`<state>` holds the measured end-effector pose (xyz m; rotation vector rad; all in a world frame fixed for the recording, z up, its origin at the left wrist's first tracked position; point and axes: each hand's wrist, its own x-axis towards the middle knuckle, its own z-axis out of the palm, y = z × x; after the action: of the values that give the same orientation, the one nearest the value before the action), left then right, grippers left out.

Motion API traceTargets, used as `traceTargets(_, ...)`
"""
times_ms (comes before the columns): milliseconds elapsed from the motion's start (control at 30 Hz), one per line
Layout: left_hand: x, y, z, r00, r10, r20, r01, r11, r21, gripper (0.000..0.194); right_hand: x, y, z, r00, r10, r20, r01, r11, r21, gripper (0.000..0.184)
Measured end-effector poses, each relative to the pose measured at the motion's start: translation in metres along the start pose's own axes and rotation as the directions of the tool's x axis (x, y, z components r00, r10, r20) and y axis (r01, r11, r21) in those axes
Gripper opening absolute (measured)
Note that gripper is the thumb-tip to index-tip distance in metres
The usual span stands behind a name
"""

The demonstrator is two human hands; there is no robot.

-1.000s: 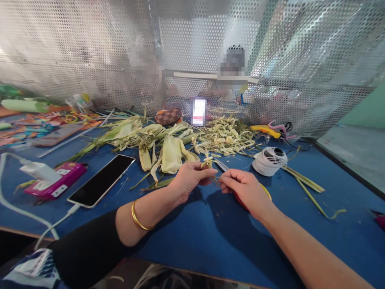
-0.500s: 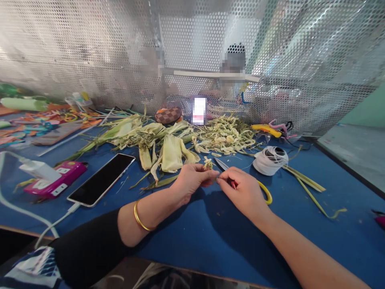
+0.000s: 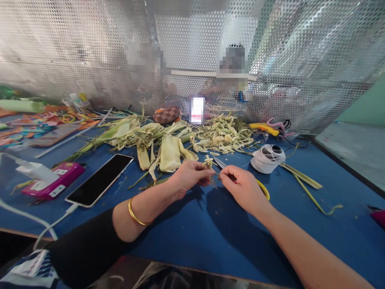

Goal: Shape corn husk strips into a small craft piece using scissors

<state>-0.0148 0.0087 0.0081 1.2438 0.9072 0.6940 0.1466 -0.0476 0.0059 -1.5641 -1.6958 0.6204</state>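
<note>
My left hand (image 3: 192,176), a gold bangle on its wrist, pinches a small bunch of pale corn husk pieces (image 3: 208,161) between thumb and fingers. Thin ends stick out below the fingertips. Just to the right, my right hand (image 3: 242,184) is closed in a pinch; what lies between its fingertips is too small to make out. Scissors (image 3: 219,162) lie on the table behind my right hand, which partly hides them; a blade and part of the yellow handle show. A spool of white string (image 3: 267,159) stands beyond that hand.
Shredded husk (image 3: 225,134) and larger husk leaves (image 3: 170,154) are heaped at the back. A phone (image 3: 100,180) and a magenta power strip (image 3: 55,180) with cables sit at left. Husk strips (image 3: 303,178) lie at right. A perforated metal panel (image 3: 192,44) rises behind.
My hands have drawn slightly apart at the fingertips, and more of the husk bunch shows above and below my left fingers. The view has shifted slightly.
</note>
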Motion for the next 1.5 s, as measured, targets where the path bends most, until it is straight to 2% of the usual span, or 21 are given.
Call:
traceTargets(100, 0.0, -0.002, 0.0, 1.0, 0.001, -0.002, -0.001, 0.999, -0.04, 0.036, -0.001, -0.002, 0.005, 0.991, 0.101, 0.085, -0.116, 0.973, 0.201, 0.017)
traceTargets(200, 0.0, -0.005, 0.002, 1.0, 0.012, -0.007, -0.012, 0.999, -0.048, 0.033, -0.002, -0.003, 0.012, 0.968, 0.175, 0.177, -0.236, 0.873, 0.426, 0.016)
traceTargets(400, 0.0, -0.003, 0.0, 0.999, 0.039, 0.029, -0.039, 0.999, -0.014, 0.031, -0.001, 0.0, 0.008, 0.961, 0.21, 0.181, -0.276, 0.791, 0.546, 0.021)
traceTargets(600, 0.002, 0.005, -0.009, 0.997, 0.025, 0.078, -0.03, 0.998, 0.061, 0.025, 0.001, 0.001, -0.004, 0.968, 0.183, 0.171, -0.248, 0.796, 0.552, 0.022)
traceTargets(833, 0.003, -0.002, -0.004, 0.999, -0.036, 0.033, 0.037, 0.999, -0.024, 0.036, 0.0, -0.001, 0.004, 0.975, 0.173, 0.141, -0.219, 0.865, 0.452, 0.016)
traceTargets(967, 0.004, -0.005, -0.002, 0.999, 0.031, -0.018, -0.03, 0.998, 0.049, 0.031, 0.0, -0.003, 0.005, 0.976, 0.154, 0.155, -0.202, 0.904, 0.377, 0.011)
traceTargets(1067, 0.004, -0.004, -0.002, 0.994, 0.107, 0.01, -0.108, 0.988, 0.113, 0.026, 0.0, -0.005, 0.0, 0.99, 0.095, 0.108, -0.12, 0.958, 0.262, 0.008)
traceTargets(1167, 0.004, -0.002, -0.002, 0.991, 0.131, 0.031, -0.134, 0.983, 0.127, 0.023, 0.0, -0.006, -0.008, 0.996, 0.03, 0.08, -0.042, 0.987, 0.157, 0.012)
traceTargets(1233, 0.003, -0.001, -0.002, 0.991, 0.127, 0.048, -0.132, 0.985, 0.115, 0.023, 0.001, -0.004, -0.014, 1.0, 0.01, 0.02, -0.012, 0.994, 0.11, 0.02)
traceTargets(1300, 0.002, 0.0, -0.001, 0.99, 0.118, 0.08, -0.127, 0.985, 0.12, 0.023, 0.003, -0.002, -0.018, 0.993, 0.013, -0.117, -0.003, 0.996, 0.088, 0.024)
traceTargets(1367, -0.001, 0.0, 0.0, 0.984, 0.101, 0.145, -0.121, 0.984, 0.132, 0.024, 0.006, 0.001, -0.019, 0.978, 0.058, -0.201, -0.024, 0.986, 0.166, 0.024)
traceTargets(1400, -0.002, 0.001, 0.001, 0.978, 0.088, 0.187, -0.114, 0.984, 0.135, 0.025, 0.007, 0.002, -0.019, 0.98, 0.086, -0.177, -0.043, 0.971, 0.237, 0.026)
traceTargets(1500, -0.006, 0.0, 0.003, 0.954, 0.036, 0.297, -0.075, 0.99, 0.122, 0.025, 0.008, 0.001, -0.015, 0.991, 0.12, 0.052, -0.131, 0.903, 0.41, 0.031)
